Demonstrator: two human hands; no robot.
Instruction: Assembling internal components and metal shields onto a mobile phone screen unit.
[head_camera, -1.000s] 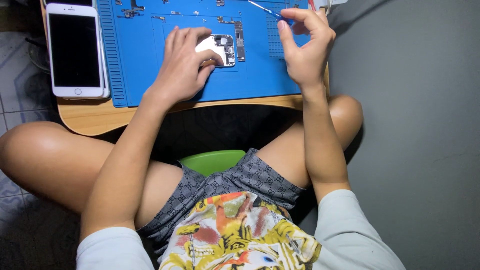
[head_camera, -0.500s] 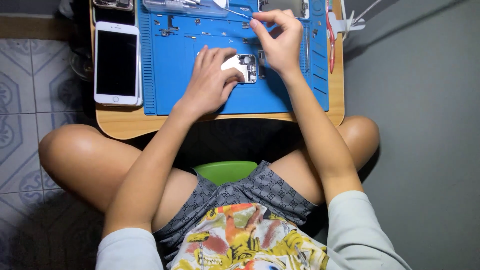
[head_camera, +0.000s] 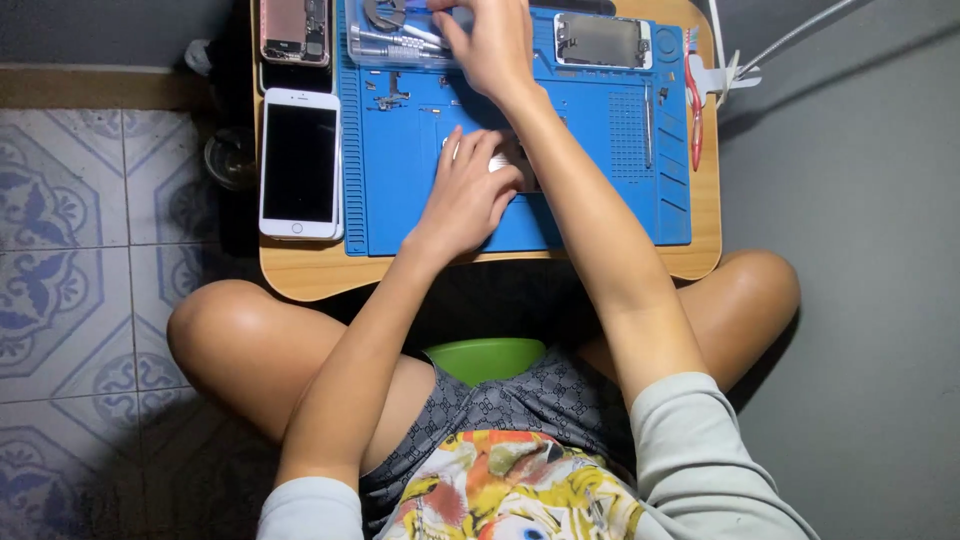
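Observation:
My left hand (head_camera: 465, 195) rests in the middle of the blue repair mat (head_camera: 600, 200), fingers laid over a small silver phone part (head_camera: 503, 160) and holding it down. My right hand (head_camera: 485, 45) reaches across to the far edge of the mat, its fingers over a clear plastic tray (head_camera: 385, 40) of metal tools. The fingertips run off the top of the view, so I cannot make out whether they pinch anything. My right forearm crosses over and hides part of the silver piece.
The mat lies on a small wooden table (head_camera: 300, 275) over my knees. A white phone (head_camera: 300, 163) lies left of the mat, an opened phone (head_camera: 293, 28) beyond it, another opened phone (head_camera: 603, 40) top right. Red-handled tool (head_camera: 693, 95), white cables (head_camera: 760, 55), green stool (head_camera: 485, 358).
My right hand has moved from beside the silver part up to the clear tray at the mat's far edge. My left hand stays on the part. The view has shifted.

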